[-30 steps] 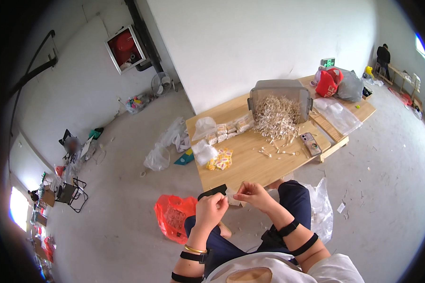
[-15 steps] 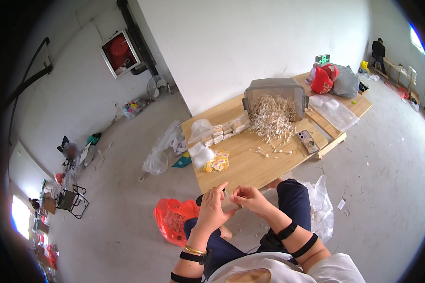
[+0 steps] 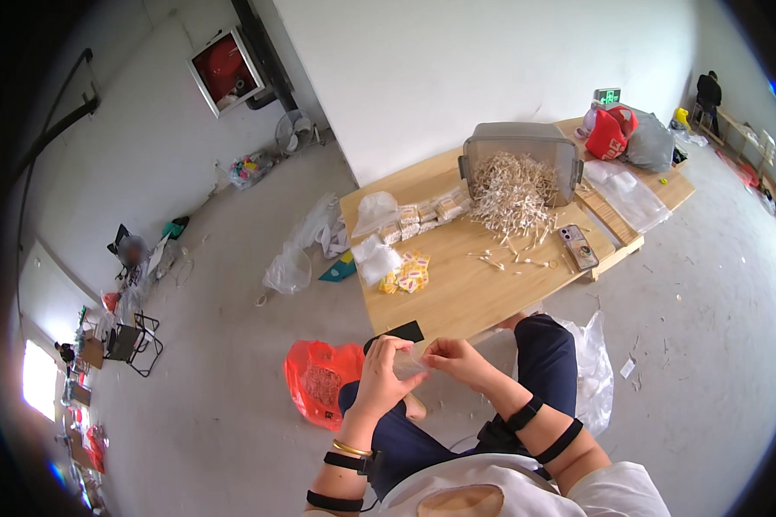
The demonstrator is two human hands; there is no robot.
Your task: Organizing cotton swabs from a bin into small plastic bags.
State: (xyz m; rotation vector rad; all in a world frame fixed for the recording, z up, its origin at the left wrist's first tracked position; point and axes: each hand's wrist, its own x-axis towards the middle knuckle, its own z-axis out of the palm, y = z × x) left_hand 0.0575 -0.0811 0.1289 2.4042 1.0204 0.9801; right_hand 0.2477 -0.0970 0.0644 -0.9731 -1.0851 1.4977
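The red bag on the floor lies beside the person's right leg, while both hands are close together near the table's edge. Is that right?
Not quite: the red bag lies beside the person's left leg, as the head view shows. The left hand and right hand are indeed close together near the table's edge.

The held film [image 3: 415, 355] looks like clear plastic, the table [image 3: 465, 302] smooth wood, the bin [image 3: 522, 138] plastic.

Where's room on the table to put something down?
The light-brown wooden table has bare wood along its near edge, right of the yellow-and-white flat cards and in front of the loose white-tipped sticks. It's crowded farther back, where the grey plastic bin spills a pale heap.
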